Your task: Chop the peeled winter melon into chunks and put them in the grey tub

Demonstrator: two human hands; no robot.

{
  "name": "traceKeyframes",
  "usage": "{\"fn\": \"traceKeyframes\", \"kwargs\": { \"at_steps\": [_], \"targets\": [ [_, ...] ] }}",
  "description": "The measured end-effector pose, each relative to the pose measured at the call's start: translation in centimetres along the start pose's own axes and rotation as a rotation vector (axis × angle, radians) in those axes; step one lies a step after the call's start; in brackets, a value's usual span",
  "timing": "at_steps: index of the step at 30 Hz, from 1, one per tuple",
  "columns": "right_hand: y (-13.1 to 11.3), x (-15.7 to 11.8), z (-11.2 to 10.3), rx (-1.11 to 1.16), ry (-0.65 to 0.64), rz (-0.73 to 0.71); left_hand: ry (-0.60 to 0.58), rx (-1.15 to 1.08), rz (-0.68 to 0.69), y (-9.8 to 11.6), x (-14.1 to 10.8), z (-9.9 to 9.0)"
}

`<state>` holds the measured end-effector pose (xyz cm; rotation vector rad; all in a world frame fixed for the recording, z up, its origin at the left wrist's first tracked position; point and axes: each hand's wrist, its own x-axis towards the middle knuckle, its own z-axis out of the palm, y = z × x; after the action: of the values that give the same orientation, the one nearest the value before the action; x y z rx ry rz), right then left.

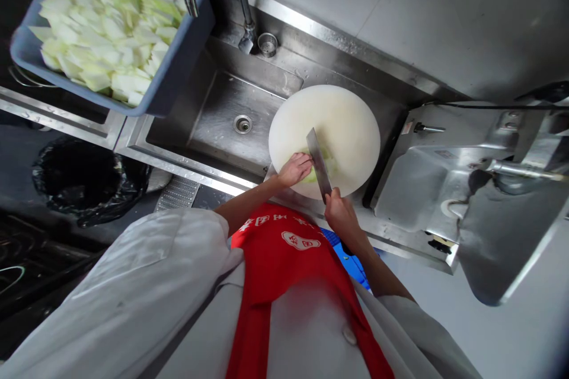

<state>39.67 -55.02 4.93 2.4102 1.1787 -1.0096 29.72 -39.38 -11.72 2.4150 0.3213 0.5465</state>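
Observation:
A round white cutting board (329, 109) lies by the right side of the sink. On it is a pale green piece of vegetable (310, 176), partly hidden under my left hand (295, 169). My left fingers are curled and pressed down on that piece, close beside the blade. My right hand (341, 214) is wrapped round the handle of a cleaver (318, 160). The blade stands on edge over the board, against the vegetable. Some cut pale green pieces (329, 161) lie just right of the blade.
A blue-grey bin (153, 86) heaped with pale green vegetable slices (111, 23) stands at the upper left. Beside it are a faucet (243, 6) and a steel sink (222, 112) with a drain. A metal machine (413, 183) stands right; a black-lined trash bin (89, 180) is lower left.

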Motion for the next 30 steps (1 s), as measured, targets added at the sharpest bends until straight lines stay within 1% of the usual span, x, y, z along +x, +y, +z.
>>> {"fn": "traceKeyframes", "kwargs": {
  "at_steps": [3,8,11,13,15,17,21,24,25,27,30],
  "targets": [
    [-0.5,0.8,0.4,0.015,-0.015,0.016,-0.001,-0.031,-0.002,0.0,0.1,-0.1],
    [-1.9,3.9,2.2,0.064,0.05,0.03,0.0,-0.084,-0.014,-0.1,0.1,-0.4],
    [-2.5,5.2,3.1,0.085,0.074,0.014,0.034,-0.116,-0.027,-0.2,-0.3,-0.6],
    [-2.6,5.7,3.2,0.086,0.092,0.002,0.063,-0.115,-0.034,-0.3,-0.5,-0.6],
    [-2.5,5.6,3.0,0.079,0.104,-0.015,0.07,-0.098,-0.027,-0.4,-0.7,-0.6],
    [-2.2,4.9,2.4,0.055,0.1,-0.026,0.065,-0.083,-0.011,-0.5,-0.7,-0.6],
    [-1.4,1.9,0.9,-0.001,0.081,-0.022,0.05,-0.072,0.001,-0.5,-0.6,-0.5],
    [-0.9,0.2,0.2,-0.008,0.034,-0.013,0.048,-0.077,0.007,-0.5,-0.6,-0.4],
    [-0.9,0.1,0.1,-0.005,0.019,-0.01,0.049,-0.081,0.009,-0.5,-0.6,-0.3],
    [-1.1,0.7,0.4,-0.001,0.009,-0.003,0.055,-0.088,0.013,-0.7,-0.6,-0.1],
    [-2.0,3.3,1.4,0.006,0.048,-0.02,0.057,-0.092,0.012,-0.8,-0.6,0.0]
  ]
}}
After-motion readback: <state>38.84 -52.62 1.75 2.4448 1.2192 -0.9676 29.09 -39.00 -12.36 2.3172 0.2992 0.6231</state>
